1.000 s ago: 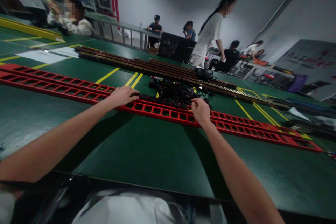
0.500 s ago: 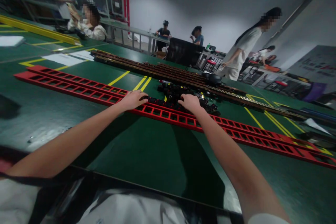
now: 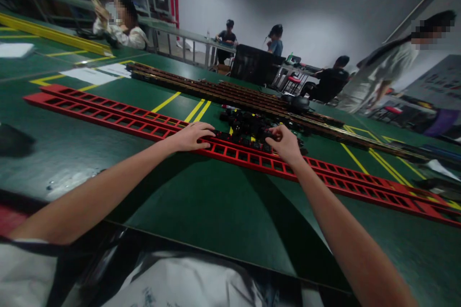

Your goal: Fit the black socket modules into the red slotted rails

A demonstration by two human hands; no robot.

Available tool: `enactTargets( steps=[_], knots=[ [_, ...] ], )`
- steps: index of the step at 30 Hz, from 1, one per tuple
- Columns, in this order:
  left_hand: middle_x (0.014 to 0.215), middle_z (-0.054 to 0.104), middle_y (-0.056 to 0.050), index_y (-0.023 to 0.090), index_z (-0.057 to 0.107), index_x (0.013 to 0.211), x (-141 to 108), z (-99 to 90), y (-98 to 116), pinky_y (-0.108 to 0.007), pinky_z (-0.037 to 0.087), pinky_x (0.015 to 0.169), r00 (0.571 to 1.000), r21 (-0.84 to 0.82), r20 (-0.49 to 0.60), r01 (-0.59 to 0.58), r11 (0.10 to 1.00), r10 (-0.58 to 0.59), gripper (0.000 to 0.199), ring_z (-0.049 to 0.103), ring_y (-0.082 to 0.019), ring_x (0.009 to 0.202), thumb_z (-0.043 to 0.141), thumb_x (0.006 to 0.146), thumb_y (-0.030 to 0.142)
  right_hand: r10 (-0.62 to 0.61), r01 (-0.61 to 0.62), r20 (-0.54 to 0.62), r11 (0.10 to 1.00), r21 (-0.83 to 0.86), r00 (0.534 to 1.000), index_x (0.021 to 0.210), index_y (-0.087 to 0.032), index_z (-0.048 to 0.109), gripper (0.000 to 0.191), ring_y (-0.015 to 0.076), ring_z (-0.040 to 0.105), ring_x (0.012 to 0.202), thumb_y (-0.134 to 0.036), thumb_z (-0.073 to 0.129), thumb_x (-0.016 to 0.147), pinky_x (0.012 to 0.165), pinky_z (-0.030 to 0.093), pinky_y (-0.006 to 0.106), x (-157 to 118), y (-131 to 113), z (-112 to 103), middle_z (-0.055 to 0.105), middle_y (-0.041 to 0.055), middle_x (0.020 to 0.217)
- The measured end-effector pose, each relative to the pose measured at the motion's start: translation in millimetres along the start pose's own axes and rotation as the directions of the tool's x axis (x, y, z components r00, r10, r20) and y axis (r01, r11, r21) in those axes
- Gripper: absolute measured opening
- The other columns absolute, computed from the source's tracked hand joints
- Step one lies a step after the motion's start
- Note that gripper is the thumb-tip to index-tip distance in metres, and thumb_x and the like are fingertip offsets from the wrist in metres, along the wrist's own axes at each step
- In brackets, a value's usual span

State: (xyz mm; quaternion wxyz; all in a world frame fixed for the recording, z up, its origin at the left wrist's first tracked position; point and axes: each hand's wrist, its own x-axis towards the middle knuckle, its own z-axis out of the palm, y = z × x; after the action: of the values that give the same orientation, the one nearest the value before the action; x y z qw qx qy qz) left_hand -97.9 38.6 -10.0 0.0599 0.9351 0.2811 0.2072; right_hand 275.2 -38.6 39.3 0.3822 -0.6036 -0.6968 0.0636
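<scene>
Two long red ladder-like frames [image 3: 144, 127] lie side by side across the green table. My left hand [image 3: 192, 136] rests on the frames near their middle, fingers apart, at the left end of a row of small black parts [image 3: 255, 144]. Further right, my right hand [image 3: 284, 141] is closed, thumb and fingers together at the right part of that row; what they hold is too small and dark to name. Just behind the hands lies a pile of black parts [image 3: 245, 122].
Long brown rails [image 3: 201, 90] lie behind the pile, with a dark rounded object [image 3: 297, 103] on them. White sheets [image 3: 88, 76] and a yellow bar [image 3: 54, 36] are at the left. Several people are in the background; one [image 3: 385, 72] stands at the right.
My right hand has shifted right along the row and its fingers have closed. My left hand has moved slightly right. The standing person has moved right, and a seated person shows behind.
</scene>
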Motion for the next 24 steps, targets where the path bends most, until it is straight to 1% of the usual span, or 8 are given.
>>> enactTargets(
  steps=[3,6,8,10,13,17,22,24],
  knots=[
    [0.147,0.058,-0.010,0.023,0.076,0.116,4,4.6,12,-0.051,0.036,0.122,1.000,0.001,0.016,0.026,1.000,-0.026,0.028,0.049,-0.029,0.141,0.060,0.095,0.034,-0.038,0.041,-0.023,0.990,0.136,0.999,0.090,-0.023,0.050,0.029,0.0255,0.069,0.096,-0.038,0.070,0.076,0.086,0.059,0.044,-39,9,2,0.072,0.0122,0.112],
    [0.148,0.059,-0.007,0.025,0.079,0.108,9,8.0,21,-0.055,0.033,0.124,0.995,0.031,0.044,0.091,0.995,-0.092,0.026,0.043,-0.031,0.147,0.056,0.097,0.029,-0.157,0.165,-0.083,0.981,0.100,0.984,0.103,-0.022,0.055,0.028,0.0267,0.069,0.103,-0.030,0.067,0.079,0.091,0.060,0.047,-63,14,11,0.069,0.0119,0.116],
    [0.150,0.058,-0.006,0.025,0.081,0.104,10,9.0,23,-0.055,0.032,0.125,0.991,0.049,0.044,0.126,0.991,-0.128,0.026,0.041,-0.032,0.148,0.056,0.096,0.029,-0.241,0.245,-0.077,0.968,0.047,0.968,0.113,-0.022,0.058,0.034,0.0273,0.067,0.107,-0.022,0.064,0.080,0.093,0.060,0.047,-69,16,17,0.067,0.0123,0.117],
    [0.150,0.057,-0.006,0.025,0.081,0.101,9,10.3,21,-0.055,0.033,0.125,0.986,0.053,0.028,0.161,0.986,-0.163,0.026,0.041,-0.032,0.148,0.057,0.096,0.032,-0.276,0.277,-0.060,0.960,0.025,0.959,0.124,-0.022,0.059,0.043,0.0280,0.066,0.112,-0.020,0.063,0.082,0.095,0.060,0.047,-71,16,20,0.064,0.0131,0.121],
    [0.150,0.057,-0.007,0.024,0.082,0.099,6,14.5,15,-0.053,0.035,0.125,0.983,0.021,0.006,0.181,0.983,-0.181,0.028,0.045,-0.032,0.146,0.057,0.096,0.036,-0.280,0.281,-0.059,0.960,0.014,0.958,0.134,-0.022,0.058,0.048,0.0290,0.063,0.117,-0.023,0.065,0.086,0.099,0.058,0.049,-73,13,22,0.061,0.0136,0.126],
    [0.152,0.056,-0.008,0.023,0.081,0.100,3,21.9,8,-0.054,0.035,0.126,0.983,-0.013,0.002,0.182,0.983,-0.182,0.034,0.045,-0.032,0.146,0.053,0.096,0.042,-0.263,0.265,-0.050,0.964,0.015,0.963,0.141,-0.024,0.056,0.049,0.0264,0.063,0.114,-0.029,0.063,0.093,0.101,0.056,0.046,-80,5,26,0.059,0.0120,0.123],
    [0.153,0.054,-0.010,0.021,0.081,0.099,2,22.2,8,-0.053,0.033,0.127,0.986,-0.011,0.000,0.170,0.985,-0.170,0.039,0.046,-0.032,0.145,0.051,0.097,0.045,-0.276,0.277,-0.141,0.961,-0.011,0.951,0.123,-0.024,0.061,0.029,0.0274,0.060,0.120,-0.032,0.059,0.095,0.104,0.054,0.047,-83,-4,27,0.055,0.0139,0.127],
    [0.153,0.054,-0.010,0.021,0.081,0.098,2,20.8,9,-0.053,0.034,0.126,0.986,-0.006,-0.001,0.166,0.986,-0.166,0.039,0.047,-0.031,0.143,0.050,0.097,0.044,-0.246,0.248,-0.158,0.969,-0.005,0.956,0.118,-0.023,0.060,0.027,0.0281,0.061,0.117,-0.034,0.060,0.093,0.099,0.055,0.046,-84,-5,26,0.058,0.0140,0.124]
  ],
)
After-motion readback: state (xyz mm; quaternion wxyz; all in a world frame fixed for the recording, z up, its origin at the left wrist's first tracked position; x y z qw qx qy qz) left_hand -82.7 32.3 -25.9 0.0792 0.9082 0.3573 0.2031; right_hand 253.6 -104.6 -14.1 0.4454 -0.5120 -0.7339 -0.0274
